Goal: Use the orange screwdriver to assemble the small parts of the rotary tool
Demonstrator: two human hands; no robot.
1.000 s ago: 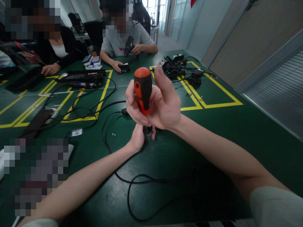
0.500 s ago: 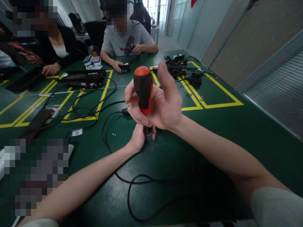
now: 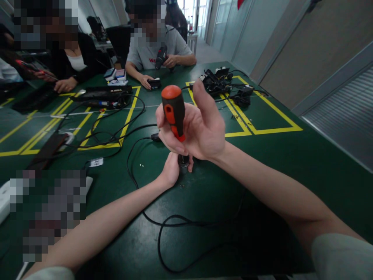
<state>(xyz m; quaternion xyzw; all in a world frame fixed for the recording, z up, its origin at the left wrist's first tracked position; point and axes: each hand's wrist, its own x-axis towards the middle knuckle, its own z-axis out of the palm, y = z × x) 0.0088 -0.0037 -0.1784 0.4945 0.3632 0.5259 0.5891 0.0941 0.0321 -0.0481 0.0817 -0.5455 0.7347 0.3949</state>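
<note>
Cable [image 3: 198,224] loops nearby; R grip [image 3: 201,134] round screwdriver [image 3: 173,113] partly hides blk part [image 3: 183,161] in L grip [image 3: 171,170].

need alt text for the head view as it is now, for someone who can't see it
A right hand holds an orange-and-black screwdriver, shaft down, over a dark round part in the left hand, at a green table. Black cables lie around; across the table, a co-worker holds a drill.
</note>
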